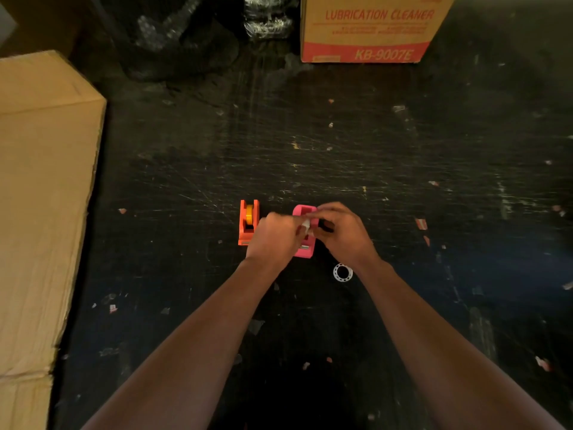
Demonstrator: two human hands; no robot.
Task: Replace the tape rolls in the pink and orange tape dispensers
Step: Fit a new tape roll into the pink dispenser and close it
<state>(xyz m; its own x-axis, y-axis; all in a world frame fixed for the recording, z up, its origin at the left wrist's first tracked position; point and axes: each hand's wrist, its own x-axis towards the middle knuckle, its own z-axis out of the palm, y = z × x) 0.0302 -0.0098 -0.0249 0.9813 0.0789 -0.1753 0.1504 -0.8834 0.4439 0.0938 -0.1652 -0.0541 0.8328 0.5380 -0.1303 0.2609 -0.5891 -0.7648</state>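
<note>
An orange tape dispenser (248,223) stands on the dark table with a yellow tape roll (249,213) seated in it. Right of it is the pink tape dispenser (305,243), mostly covered by my hands. My left hand (274,235) and my right hand (339,231) meet above the pink dispenser, both pinching a small whitish roll (305,225) between the fingertips. A white ring-shaped tape core (342,272) lies flat on the table just below my right wrist.
A long cardboard box (46,181) runs along the left side. A printed carton (372,26) stands at the back right, with crumpled clear plastic (266,17) beside it. Small scraps of tape and paper litter the scratched black surface (310,150).
</note>
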